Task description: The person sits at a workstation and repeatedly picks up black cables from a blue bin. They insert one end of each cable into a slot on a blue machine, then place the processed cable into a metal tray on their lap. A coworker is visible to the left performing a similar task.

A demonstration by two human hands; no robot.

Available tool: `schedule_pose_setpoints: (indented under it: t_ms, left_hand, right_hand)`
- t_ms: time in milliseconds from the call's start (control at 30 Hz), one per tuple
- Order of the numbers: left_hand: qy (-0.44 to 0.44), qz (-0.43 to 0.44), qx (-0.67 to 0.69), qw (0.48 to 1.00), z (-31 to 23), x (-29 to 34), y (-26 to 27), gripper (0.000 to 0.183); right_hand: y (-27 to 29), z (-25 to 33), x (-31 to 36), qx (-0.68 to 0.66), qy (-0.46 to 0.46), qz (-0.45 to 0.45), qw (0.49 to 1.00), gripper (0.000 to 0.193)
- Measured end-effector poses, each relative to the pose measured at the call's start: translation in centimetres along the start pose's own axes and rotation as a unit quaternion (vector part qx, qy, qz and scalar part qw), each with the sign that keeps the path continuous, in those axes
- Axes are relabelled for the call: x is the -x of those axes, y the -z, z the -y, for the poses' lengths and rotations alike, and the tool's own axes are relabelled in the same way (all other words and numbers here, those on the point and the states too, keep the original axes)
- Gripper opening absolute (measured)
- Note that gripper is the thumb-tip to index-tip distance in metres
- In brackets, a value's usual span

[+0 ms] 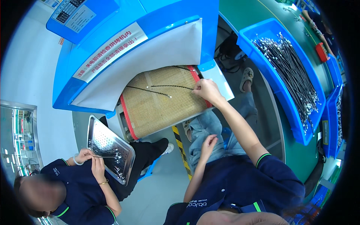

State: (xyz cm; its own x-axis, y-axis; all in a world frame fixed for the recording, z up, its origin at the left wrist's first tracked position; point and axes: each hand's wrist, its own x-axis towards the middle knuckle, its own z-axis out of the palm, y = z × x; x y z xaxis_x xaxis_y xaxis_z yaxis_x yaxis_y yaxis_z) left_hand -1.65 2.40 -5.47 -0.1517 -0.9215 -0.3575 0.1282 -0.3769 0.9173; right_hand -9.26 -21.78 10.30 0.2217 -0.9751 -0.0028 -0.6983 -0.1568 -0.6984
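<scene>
My right hand (206, 90) is closed on one end of a thin black cable (170, 86) with a small pale connector at its far tip. That cable stretches left over the tan mesh conveyor belt (161, 114). A second black cable (148, 91) lies slantwise on the mesh, partly under the white curtain (157, 50) of the blue machine. My left hand (209, 146) is held above my lap, fingers curled together, with no object visible in them.
On the right, a blue bin (302, 131) full of black cables stands on a green table (258, 13). At lower left, a seated co-worker's hands (93, 161) hold cables over a perforated metal tray (98, 129). Striped floor tape (180, 146) runs below the belt.
</scene>
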Motion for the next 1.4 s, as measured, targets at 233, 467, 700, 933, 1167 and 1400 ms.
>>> schedule_pose_setpoints:
  t_ms: [233,467,700,933,1167,1400]
  left_hand:
    - [0.02,-0.042,0.01,0.999,-1.3,0.7,-0.4,0.022]
    - [-0.006,-0.03,-0.001,1.0,-0.4,0.2,-0.4,0.022]
    - [-0.013,-0.05,0.019,0.998,1.0,0.2,0.6,0.018]
    - [0.018,-0.02,0.021,0.999,0.3,-0.5,0.4,0.019]
    - [0.031,-0.013,0.02,0.999,0.3,-0.4,0.5,0.018]
    - [0.01,-0.033,0.008,0.999,-3.5,-0.2,0.9,0.018]
  right_hand:
    - [-2.2,-0.7,-1.6,0.007,-0.031,0.013,0.999,0.013]
    - [0.4,-1.3,-0.2,-0.037,0.011,-0.014,0.999,0.027]
    - [17.0,3.1,9.9,-0.045,0.076,-0.323,0.942,0.019]
    - [24.0,-3.8,17.1,0.167,-0.234,-0.352,0.891,0.031]
    - [24.5,-4.6,16.7,0.04,-0.214,-0.411,0.886,0.014]
    - [26.1,-1.7,16.7,0.044,0.008,-0.597,0.801,0.012]
